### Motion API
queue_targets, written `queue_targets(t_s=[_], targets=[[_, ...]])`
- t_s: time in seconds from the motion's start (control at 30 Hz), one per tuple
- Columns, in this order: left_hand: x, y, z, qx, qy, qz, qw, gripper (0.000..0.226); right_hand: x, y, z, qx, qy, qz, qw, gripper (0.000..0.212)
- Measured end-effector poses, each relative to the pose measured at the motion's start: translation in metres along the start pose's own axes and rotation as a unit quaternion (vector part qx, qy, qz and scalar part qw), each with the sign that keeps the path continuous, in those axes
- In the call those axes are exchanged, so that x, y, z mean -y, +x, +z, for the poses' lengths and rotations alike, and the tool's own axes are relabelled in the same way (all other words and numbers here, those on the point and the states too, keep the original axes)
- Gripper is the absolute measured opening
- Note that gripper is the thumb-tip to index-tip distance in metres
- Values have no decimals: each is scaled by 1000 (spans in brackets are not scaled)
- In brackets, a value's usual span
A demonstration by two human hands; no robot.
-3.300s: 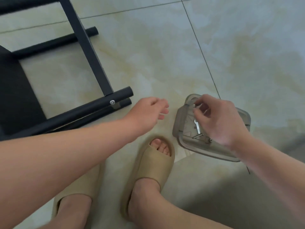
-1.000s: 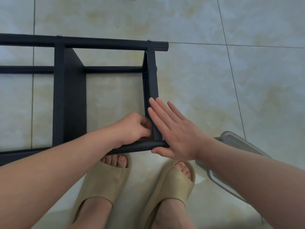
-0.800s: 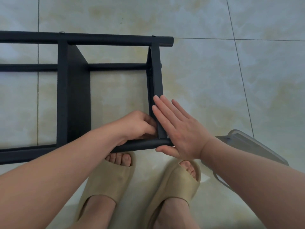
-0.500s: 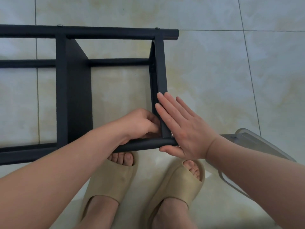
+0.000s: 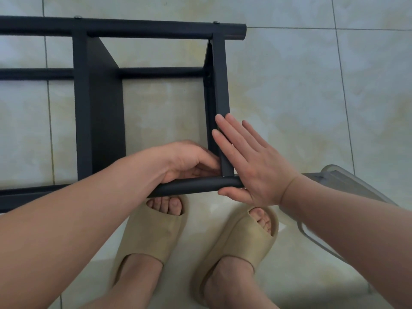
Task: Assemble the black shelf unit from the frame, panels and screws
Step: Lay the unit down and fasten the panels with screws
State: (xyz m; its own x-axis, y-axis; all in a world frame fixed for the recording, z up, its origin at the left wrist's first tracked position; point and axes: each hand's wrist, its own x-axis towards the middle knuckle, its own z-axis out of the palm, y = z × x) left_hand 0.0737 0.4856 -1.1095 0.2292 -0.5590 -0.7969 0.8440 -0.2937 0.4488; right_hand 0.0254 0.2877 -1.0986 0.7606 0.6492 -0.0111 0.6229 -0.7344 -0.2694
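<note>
Right hand (image 5: 252, 166) has left the clear plastic screw box (image 5: 347, 181); its fingers are straight, flat against the end crossbar (image 5: 220, 85) of the black metal tube shelf frame (image 5: 156, 30), which lies on the tiled floor (image 5: 289, 97). Left hand (image 5: 187, 159) fingers curl inside the near corner joint. Screw hidden, can't tell. Probably fastening here.

The floor (image 5: 289, 85) is pale, marbled tile crossed by thin dark grout lines. A black frame (image 5: 142, 27) rests on it, laid on its side, with its near tube raised above the toes of two beige slippers (image 5: 153, 237) planted on the tiles. To the right, a clear plastic container (image 5: 334, 172) sits near the frame's end.
</note>
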Motion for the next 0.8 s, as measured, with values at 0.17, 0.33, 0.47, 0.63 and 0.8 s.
queue_targets(t_s=[0.17,0.33,0.47,0.63,0.8], targets=[[-2,0,2,-15,6,-4,1000,19,0,0,1,0,1,1,1000,95],[-3,0,1,-11,36,-28,999,15,0,0,1,-2,4,1,1000,94],[-3,-1,1,-7,44,-45,998,17,1,0,1,0,2,2,1000,94],[-4,-3,3,-2,32,-45,998,17,1,0,-1,2,-2,3,1000,94],[-3,-1,5,-20,42,-23,999,14,2,0,-1,5,-3,4,1000,95]])
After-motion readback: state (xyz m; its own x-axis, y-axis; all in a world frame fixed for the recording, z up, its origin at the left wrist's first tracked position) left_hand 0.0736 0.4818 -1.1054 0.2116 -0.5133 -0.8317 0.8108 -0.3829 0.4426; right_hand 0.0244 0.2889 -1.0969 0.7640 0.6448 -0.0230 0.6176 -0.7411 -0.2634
